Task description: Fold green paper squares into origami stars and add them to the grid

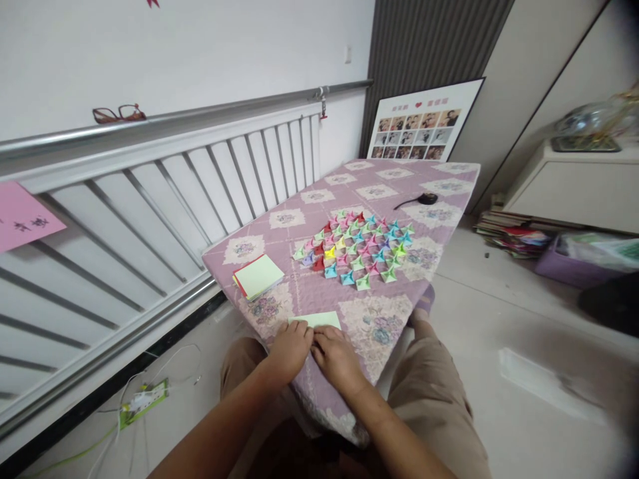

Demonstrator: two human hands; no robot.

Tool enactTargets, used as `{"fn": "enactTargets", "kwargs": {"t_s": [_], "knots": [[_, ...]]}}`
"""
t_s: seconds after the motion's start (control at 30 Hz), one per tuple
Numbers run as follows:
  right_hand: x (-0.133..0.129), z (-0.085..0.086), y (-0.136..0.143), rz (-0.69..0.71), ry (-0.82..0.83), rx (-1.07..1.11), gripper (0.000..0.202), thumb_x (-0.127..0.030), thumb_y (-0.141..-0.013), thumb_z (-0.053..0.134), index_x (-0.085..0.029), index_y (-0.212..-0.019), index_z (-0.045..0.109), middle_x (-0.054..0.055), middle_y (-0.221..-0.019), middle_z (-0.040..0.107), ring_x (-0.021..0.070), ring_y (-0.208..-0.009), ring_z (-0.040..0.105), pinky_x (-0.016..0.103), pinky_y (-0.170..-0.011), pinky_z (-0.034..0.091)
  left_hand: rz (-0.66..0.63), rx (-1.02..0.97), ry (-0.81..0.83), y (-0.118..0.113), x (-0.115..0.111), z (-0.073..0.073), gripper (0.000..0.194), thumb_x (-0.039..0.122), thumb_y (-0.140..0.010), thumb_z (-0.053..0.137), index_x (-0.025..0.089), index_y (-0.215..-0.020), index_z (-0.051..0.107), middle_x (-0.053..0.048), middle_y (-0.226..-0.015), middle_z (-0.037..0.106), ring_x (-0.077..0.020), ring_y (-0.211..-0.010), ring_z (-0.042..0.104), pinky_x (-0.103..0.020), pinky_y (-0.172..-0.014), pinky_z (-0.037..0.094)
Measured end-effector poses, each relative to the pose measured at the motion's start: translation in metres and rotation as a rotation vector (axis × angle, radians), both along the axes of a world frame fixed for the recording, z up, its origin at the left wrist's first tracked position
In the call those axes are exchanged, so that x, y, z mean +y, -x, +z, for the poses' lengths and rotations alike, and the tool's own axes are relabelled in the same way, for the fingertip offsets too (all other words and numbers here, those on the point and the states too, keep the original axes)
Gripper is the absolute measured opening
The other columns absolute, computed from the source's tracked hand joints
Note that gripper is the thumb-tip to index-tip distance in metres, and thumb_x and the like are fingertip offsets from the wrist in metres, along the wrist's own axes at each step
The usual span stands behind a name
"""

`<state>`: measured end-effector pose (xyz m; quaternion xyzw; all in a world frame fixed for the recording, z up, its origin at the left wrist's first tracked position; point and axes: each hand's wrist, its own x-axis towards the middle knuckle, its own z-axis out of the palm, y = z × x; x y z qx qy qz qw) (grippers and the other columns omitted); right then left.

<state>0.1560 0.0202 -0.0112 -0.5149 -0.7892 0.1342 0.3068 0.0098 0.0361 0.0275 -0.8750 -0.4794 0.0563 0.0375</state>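
Observation:
A light green sheet of paper (325, 318), which looks folded to a strip, lies near the close corner of the table. My left hand (291, 347) rests on its near left edge with the fingers bent and held together. Right beside it, my right hand (336, 357) pinches and presses the paper's near edge, the fingertips of both hands almost touching. Part of the paper is hidden under the fingers. Ahead to the left is a stack of coloured paper squares (259, 276), pale green on top. Beyond my hands stand many small folded paper pieces (352, 250) in rows, in several colours.
The table has a purple floral cloth (304, 303). A black corded object (426, 198) lies at its far right. A white radiator (200, 193) runs along the left, with glasses (118, 114) on the pipe above. A power strip (144, 401) sits on the floor.

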Motion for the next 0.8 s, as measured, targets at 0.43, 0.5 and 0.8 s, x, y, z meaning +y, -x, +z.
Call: {"fn": "enactTargets", "kwargs": {"t_s": [0.43, 0.5, 0.8], "knots": [[-0.001, -0.006, 0.001, -0.064, -0.104, -0.094, 0.009, -0.017, -0.085, 0.058, -0.021, -0.089, 0.064, 0.005, -0.097, 0.063, 0.0215, -0.094, 0.052, 0.036, -0.084, 0.036, 0.114, -0.069, 0.046, 0.022, -0.011, -0.009, 0.025, 0.026, -0.095, 0.037, 0.019, -0.095, 0.061, -0.006, -0.097, 0.060, -0.0212, -0.093, 0.053, -0.035, -0.083, 0.041], [-0.004, -0.004, 0.002, -0.078, -0.107, -0.178, 0.010, -0.019, -0.087, 0.055, -0.021, -0.081, 0.064, 0.005, -0.089, 0.062, 0.0216, -0.088, 0.051, 0.035, -0.079, 0.035, 0.148, -0.095, 0.057, 0.017, -0.020, -0.009, 0.025, 0.027, -0.095, 0.037, 0.020, -0.094, 0.061, -0.006, -0.095, 0.060, -0.0218, -0.093, 0.053, -0.036, -0.083, 0.040], [-0.005, -0.010, -0.001, -0.005, -0.085, -0.129, 0.020, -0.010, -0.087, 0.046, -0.019, -0.080, 0.061, 0.003, -0.079, 0.057, 0.0168, -0.076, 0.052, 0.027, -0.072, 0.040, 0.179, -0.366, 0.031, 0.004, -0.064, -0.022, 0.023, 0.030, -0.090, 0.049, 0.024, -0.110, 0.059, -0.006, -0.099, 0.061, -0.0231, -0.094, 0.053, -0.038, -0.084, 0.043]]}}
